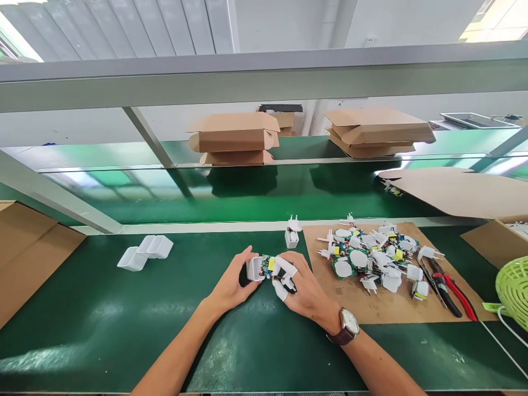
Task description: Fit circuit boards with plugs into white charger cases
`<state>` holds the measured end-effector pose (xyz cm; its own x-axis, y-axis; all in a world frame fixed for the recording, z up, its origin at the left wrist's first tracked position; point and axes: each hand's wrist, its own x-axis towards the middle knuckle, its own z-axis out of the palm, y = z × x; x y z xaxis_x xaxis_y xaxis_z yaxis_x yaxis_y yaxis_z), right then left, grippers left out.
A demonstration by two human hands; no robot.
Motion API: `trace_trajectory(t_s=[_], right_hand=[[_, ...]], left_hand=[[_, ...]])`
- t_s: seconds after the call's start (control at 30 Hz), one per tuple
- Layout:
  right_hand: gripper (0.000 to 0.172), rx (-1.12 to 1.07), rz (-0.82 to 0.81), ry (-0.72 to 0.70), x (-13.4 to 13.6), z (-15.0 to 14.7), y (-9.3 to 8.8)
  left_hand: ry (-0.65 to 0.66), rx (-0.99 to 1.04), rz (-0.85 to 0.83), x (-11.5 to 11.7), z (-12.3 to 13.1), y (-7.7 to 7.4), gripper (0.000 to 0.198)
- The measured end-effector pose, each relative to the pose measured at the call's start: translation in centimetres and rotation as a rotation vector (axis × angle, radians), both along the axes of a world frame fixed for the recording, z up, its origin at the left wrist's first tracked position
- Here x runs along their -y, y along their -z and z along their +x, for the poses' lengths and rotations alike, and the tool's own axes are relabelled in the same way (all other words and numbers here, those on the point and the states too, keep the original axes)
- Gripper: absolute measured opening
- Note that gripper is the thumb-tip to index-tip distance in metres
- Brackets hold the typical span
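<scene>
Here, past the cardboard box cut off at the left edge and three white cases, your left hand pinches a white casing between thumb and fingers, above the middle of the green table. At its open end is the circuit board, pinched in your right hand, whose white-covered fingertips hide part of it, so you cannot tell how far in it reaches. Rightward, overlapping boards and plugs obscure one another beside pliers, and the right edge crops a green basket.
</scene>
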<state>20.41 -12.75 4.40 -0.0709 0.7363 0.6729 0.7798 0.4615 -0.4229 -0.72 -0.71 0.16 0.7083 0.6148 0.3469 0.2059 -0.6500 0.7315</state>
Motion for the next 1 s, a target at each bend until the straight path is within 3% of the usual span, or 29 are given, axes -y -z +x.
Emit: trace_trajectory(t_s=[0.3, 0.77, 1.0], right_hand=[[0.065, 0.133, 0.003, -0.041, 0.2, -0.6, -0.3], [0.058, 0.217, -0.100, -0.008, 0.5, -0.6, -1.5], [0.055, 0.223, -0.132, -0.024, 0.5, -0.5, -0.8]], left_hand=[[0.024, -0.014, 0.073, 0.1, -0.1, -0.3, 0.077], [0.052, -0.053, 0.112, -0.1, -0.1, -0.5, 0.072], [0.042, -0.130, 0.097, 0.1, -0.1, -0.7, 0.065]])
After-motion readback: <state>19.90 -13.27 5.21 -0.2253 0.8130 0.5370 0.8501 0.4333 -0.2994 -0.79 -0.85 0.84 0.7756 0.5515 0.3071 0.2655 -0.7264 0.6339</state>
